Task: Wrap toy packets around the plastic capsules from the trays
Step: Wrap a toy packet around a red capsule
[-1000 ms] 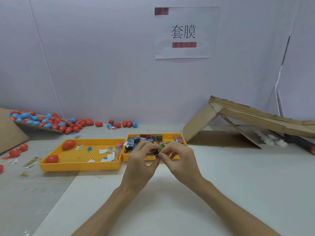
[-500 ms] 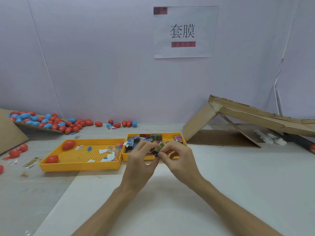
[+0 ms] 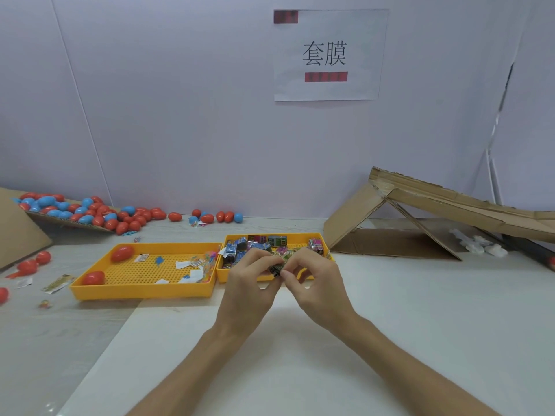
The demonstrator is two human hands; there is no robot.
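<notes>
Wall sign (image 3: 330, 55) reading 套膜, left hand (image 3: 249, 285), right hand (image 3: 319, 280) pinching packet (image 3: 277, 269)

The head-worn wide view looks forward and down across the table (image 3: 420, 325) to the wall (image 3: 180, 115).

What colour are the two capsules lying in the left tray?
Both capsules are red, in the head view; the left tray is yellow.
</notes>
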